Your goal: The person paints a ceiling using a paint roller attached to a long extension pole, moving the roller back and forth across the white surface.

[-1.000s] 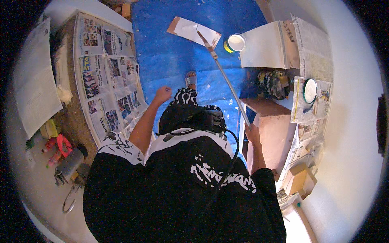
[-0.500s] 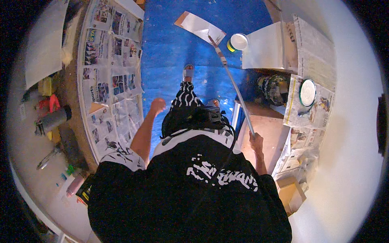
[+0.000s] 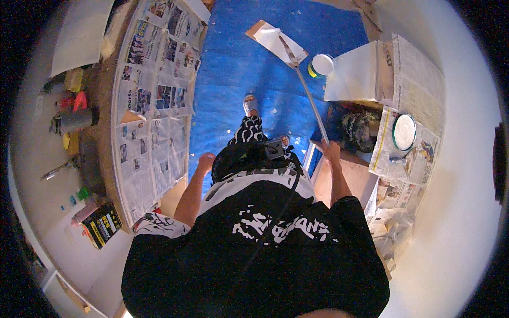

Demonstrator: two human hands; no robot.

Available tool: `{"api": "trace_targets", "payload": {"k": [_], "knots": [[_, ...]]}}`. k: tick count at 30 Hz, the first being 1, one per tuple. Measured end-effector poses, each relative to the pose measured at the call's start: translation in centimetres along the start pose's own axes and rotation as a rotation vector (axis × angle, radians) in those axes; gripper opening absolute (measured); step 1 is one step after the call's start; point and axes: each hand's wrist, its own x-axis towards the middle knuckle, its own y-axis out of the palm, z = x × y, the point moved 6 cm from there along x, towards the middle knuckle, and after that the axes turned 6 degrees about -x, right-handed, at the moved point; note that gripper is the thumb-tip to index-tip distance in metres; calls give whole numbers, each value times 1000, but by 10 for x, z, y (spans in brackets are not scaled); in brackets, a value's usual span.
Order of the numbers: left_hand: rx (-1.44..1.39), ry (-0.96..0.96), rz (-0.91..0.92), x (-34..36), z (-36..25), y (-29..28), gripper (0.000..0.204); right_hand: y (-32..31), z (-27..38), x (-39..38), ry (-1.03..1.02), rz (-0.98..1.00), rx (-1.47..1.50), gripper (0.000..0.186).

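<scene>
My right hand [image 3: 331, 152] grips a long metal pole [image 3: 309, 94], which reaches forward to a narrow white board with brown ends [image 3: 293, 55] on the blue sheet. The pole's far tool rests over the board, its tip unclear. A white paint tub with a yellow band [image 3: 323, 64] stands just right of the board. My left hand [image 3: 205, 161] hangs beside the black pouch at my waist [image 3: 238, 156], fingers curled with nothing visible in them. My sandalled left foot [image 3: 250, 104] stands on the sheet.
Newspaper-covered surfaces [image 3: 154, 122] flank the blue sheet [image 3: 222, 63], with pale boards [image 3: 352, 71] at the right. An open white tub [image 3: 404, 131] sits on newspaper. Tools and a black-and-yellow box [image 3: 101, 225] line the left. A white wall [image 3: 466, 159] curves along the right.
The view has shifted, moving the floor items right. My right hand and the pole's near end are higher in the picture, and my left hand has lowered beside the pouch.
</scene>
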Motion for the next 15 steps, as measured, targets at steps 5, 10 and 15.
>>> {"api": "trace_targets", "payload": {"k": [5, 10, 15], "knots": [[-640, -181, 105, 24, -48, -22, 23, 14, -24, -33, 149, 155, -8, 53], [-51, 31, -17, 3, -142, -33, 21, 5, -52, -100, 249, 179, -72, 54], [-111, 67, -7, 3, -104, -23, 21, -8, -52, -150, 314, 205, 11, 51]]}}
